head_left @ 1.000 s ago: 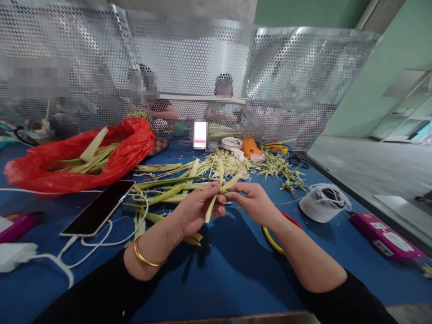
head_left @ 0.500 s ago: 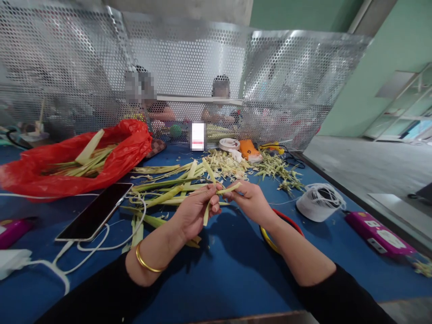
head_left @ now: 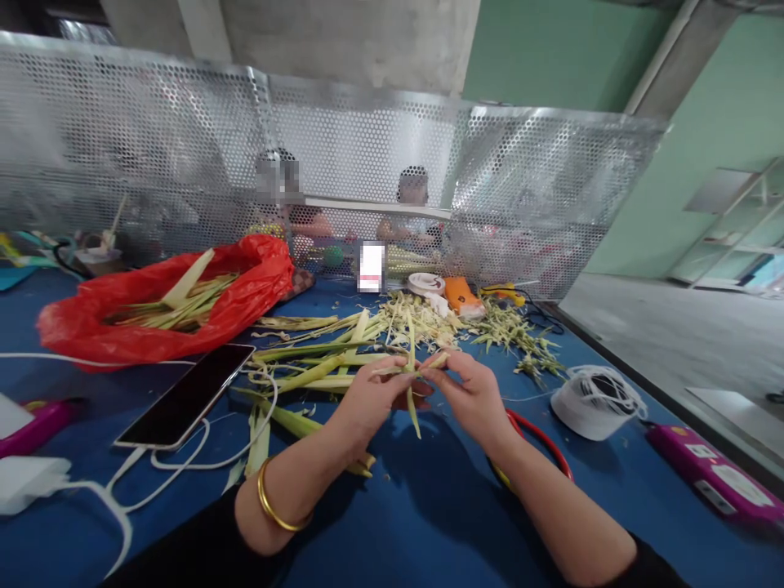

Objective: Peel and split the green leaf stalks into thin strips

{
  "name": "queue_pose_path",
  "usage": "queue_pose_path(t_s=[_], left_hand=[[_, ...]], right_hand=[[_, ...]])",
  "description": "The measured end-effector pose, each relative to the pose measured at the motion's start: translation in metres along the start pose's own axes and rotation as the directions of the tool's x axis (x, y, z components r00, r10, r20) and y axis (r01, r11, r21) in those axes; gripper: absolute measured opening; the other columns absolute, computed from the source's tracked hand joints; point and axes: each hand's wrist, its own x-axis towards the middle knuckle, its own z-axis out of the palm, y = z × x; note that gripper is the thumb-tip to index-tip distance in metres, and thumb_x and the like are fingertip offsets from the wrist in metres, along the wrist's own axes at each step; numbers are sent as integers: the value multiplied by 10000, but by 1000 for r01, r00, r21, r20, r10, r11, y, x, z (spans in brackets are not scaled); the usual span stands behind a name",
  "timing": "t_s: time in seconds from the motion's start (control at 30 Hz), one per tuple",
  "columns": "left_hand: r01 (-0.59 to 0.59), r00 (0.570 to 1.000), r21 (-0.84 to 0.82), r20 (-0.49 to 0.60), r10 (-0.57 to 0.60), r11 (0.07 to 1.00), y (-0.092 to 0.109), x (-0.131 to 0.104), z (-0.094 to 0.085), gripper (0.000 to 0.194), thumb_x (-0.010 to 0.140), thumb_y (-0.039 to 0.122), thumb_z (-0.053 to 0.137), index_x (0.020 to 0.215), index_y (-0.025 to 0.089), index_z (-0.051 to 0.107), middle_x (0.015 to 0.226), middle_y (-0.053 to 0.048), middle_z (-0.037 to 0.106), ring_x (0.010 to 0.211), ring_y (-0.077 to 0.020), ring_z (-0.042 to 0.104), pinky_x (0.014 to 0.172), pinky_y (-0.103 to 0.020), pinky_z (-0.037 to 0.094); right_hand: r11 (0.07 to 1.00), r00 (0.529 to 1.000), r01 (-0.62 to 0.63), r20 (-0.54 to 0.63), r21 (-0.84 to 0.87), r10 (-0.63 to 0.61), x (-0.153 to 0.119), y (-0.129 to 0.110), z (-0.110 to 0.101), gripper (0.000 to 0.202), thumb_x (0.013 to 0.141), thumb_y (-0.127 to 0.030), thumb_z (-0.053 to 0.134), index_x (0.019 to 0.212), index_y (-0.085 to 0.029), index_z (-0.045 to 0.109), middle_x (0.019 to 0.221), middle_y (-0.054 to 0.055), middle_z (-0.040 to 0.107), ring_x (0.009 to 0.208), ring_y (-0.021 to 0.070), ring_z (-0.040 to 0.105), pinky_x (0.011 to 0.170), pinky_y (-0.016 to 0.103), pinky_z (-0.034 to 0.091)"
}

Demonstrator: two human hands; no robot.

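Observation:
Between my hands are crossed pale green leaf strips (head_left: 414, 413), one upright and another running sideways. My left hand (head_left: 373, 400), with a gold bangle at its wrist, pinches them near the crossing. From the other side, the closed thumb and fingers of my right hand (head_left: 470, 392) grip the short sideways end. Partly behind my left hand lies a spread of long leaf strips (head_left: 312, 374) on the blue table. A red and yellow ring (head_left: 544, 434) is partly covered by my right forearm.
To the left are a red plastic bag (head_left: 79, 322) of leaves, a phone (head_left: 187, 396) and white cables. Leaf scraps (head_left: 422, 318) lie beyond my hands. On the right are a white string roll (head_left: 581, 412) and a purple packet (head_left: 714, 474). People sit behind the perforated metal screen (head_left: 539, 180).
The crossed strips have turned between my fingers, so one now stands nearly upright. Both hands stay closed on them. My view has tilted upward and shifted left.

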Motion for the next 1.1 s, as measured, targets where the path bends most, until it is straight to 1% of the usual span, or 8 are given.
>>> queue_pose_path(t_s=[0.27,0.37,0.43,0.53,0.63,0.83,0.97,1.1], left_hand=[[55,994,-16,-89,-56,998,-10,3,0,252,667,250,729,857,179,578,611,-24,694,603,-194,674,689,-330,526],[46,995,-3,-93,-46,999,-9,2,-1,276,674,269,726,908,151,639,661,-62,712,626,-202,680,717,-347,530],[26,996,25,-84,-23,999,-7,1,0,267,669,252,715,907,137,676,646,-59,702,621,-199,671,711,-347,528],[-48,998,148,-29,53,988,-8,0,2,100,661,166,637,738,138,693,594,-28,659,584,-174,625,645,-303,507],[-173,985,329,48,166,928,-13,0,1,142,609,66,529,553,143,633,572,-4,613,580,-142,559,588,-240,445],[-238,971,395,113,210,887,-20,1,0,237,571,36,466,641,177,643,632,8,633,635,-156,571,597,-229,443],[-172,983,333,119,139,927,-20,2,2,163,625,82,499,583,175,627,573,-2,636,594,-156,603,627,-247,485],[-58,996,301,82,35,952,-14,1,7,124,687,191,562,691,143,676,569,-27,661,538,-164,625,616,-285,516]], right_hand=[[995,992,-92,-92,-29,89,-2,6,2,172,862,-273,540,743,-211,648,756,20,691,742,181,625,717,304,457],[988,957,-153,-255,-35,140,2,7,-4,205,859,-330,550,995,-209,644,909,57,678,809,199,624,723,324,482],[984,947,-61,-321,-170,3,2,3,-8,304,845,-318,583,1135,-228,602,1058,93,640,944,229,599,814,376,464],[903,956,220,-103,-369,-275,1,-8,-8,209,843,-256,602,1045,-274,651,1069,67,651,1047,242,559,940,428,375],[847,934,353,97,-397,-343,-2,-15,-2,123,860,-220,584,926,-278,669,956,17,693,992,208,587,1006,438,299],[886,965,258,148,-385,-216,-3,-5,3,43,833,-228,615,795,-239,632,848,-3,676,850,167,614,1019,418,278],[923,979,201,101,-329,-178,-2,-2,1,113,825,-165,585,743,-237,613,799,-15,656,801,149,609,1013,408,282],[967,994,104,58,-235,-93,-1,-3,1,132,814,-165,586,697,-222,571,760,-3,645,792,163,596,955,383,345]])
